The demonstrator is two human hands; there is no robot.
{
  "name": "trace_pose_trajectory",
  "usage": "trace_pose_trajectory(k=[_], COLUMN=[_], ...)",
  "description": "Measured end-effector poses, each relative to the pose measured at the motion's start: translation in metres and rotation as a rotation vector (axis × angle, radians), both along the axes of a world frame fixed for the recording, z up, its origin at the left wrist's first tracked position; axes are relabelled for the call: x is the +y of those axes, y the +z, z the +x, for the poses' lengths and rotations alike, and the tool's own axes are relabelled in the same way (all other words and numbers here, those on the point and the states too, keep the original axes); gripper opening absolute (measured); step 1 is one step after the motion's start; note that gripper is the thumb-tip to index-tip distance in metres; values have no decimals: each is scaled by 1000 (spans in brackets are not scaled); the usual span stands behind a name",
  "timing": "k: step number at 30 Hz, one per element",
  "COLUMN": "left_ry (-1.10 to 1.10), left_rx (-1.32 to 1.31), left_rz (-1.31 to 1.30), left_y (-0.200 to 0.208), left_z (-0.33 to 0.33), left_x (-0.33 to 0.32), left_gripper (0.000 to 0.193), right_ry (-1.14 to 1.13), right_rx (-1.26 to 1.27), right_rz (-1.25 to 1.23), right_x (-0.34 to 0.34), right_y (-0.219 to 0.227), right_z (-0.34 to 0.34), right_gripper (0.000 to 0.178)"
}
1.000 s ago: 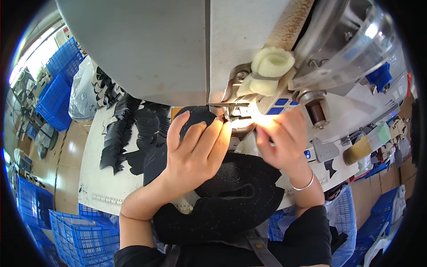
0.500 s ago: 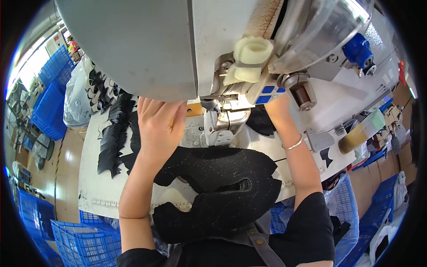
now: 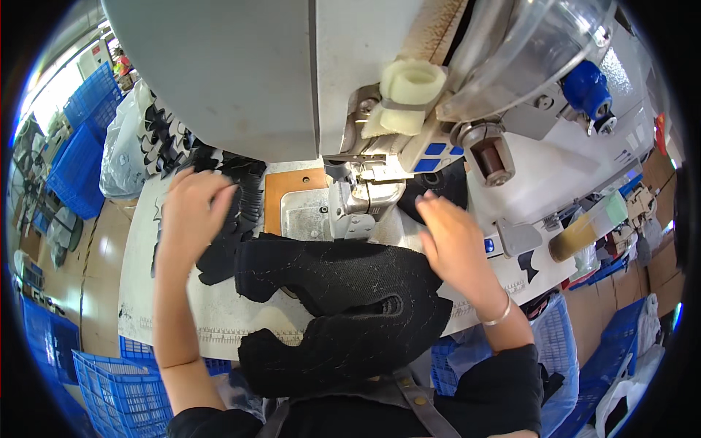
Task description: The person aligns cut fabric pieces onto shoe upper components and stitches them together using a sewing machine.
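A U-shaped black fabric shoe upper [image 3: 350, 310] with light stitch lines lies on the white table, its near edge against my apron. Neither hand touches it. My left hand [image 3: 191, 219] is over the stacked black pieces [image 3: 244, 193] at the left, thumb apart from the fingers and nothing visible in it; its fingertips are partly hidden. To the right of the sewing machine's metal post [image 3: 359, 208], my right hand [image 3: 458, 248] is open, fingers stretched out near a dark fabric piece [image 3: 447, 191]. Whether the fingertips touch that piece, I cannot tell.
The grey machine head [image 3: 219, 80] hangs over the far middle. A thread spool [image 3: 491, 160] sits at its right. Small curved black pieces [image 3: 162, 139] lie at the far left. Blue crates [image 3: 120, 398] stand below the table's edge, and a clear container [image 3: 573, 241] stands right.
My left hand has moved left from beside the machine head to the stacked pieces. My right hand has come back toward me, out from behind the machine. The shoe upper has shifted slightly left.
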State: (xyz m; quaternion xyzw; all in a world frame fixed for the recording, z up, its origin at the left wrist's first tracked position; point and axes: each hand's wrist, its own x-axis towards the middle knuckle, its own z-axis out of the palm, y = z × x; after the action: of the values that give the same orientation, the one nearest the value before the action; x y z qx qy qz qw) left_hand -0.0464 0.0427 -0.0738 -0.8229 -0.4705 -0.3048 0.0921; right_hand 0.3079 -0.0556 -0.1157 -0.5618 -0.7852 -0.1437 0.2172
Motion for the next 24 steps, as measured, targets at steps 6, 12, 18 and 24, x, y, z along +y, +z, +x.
trace_pose_trajectory(k=[6,12,18,24], left_ry=[348,269,377,346], left_rx=[245,-69,100,-14], left_rz=[-543,-551,-566,-283], left_y=[-70,-84,-85,-123], left_z=[-162,-178,-211,-210], left_x=[-11,-14,-35,-44], left_gripper=[41,56,45,40], right_ry=[345,245,172,241], right_rx=[218,146,297,514], right_rz=[-474,-379,-326,-352], right_x=[-36,-44,-43,-34], right_y=[2,5,9,20], right_z=[-9,-17,-29,-18], right_gripper=[70,78,71,32])
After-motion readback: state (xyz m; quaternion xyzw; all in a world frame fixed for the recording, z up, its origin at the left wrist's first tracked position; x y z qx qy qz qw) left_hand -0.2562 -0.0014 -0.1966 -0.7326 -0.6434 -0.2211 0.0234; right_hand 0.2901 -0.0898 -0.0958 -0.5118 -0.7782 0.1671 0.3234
